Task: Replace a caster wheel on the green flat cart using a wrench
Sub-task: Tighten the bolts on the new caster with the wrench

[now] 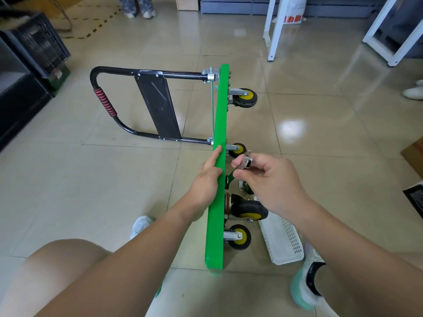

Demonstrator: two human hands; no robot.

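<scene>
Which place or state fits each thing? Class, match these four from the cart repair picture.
1. green flat cart deck
2. black tubular handle with red grip
3. white perforated plastic basket
4. small silver metal part

A. pinched in the right hand
B. juts sideways from the deck
C. stands on edge, held by the left hand
D. lying on the tiled floor

Pairs: 1-C, 2-B, 3-D, 4-A

The green flat cart [217, 156] stands on edge on the tiled floor [114, 179], its black tubular handle [107, 97] lying flat to its left, black-and-yellow caster wheels [243, 98] projecting right, and a small silver metal piece [246, 161] held just beside them.
</scene>
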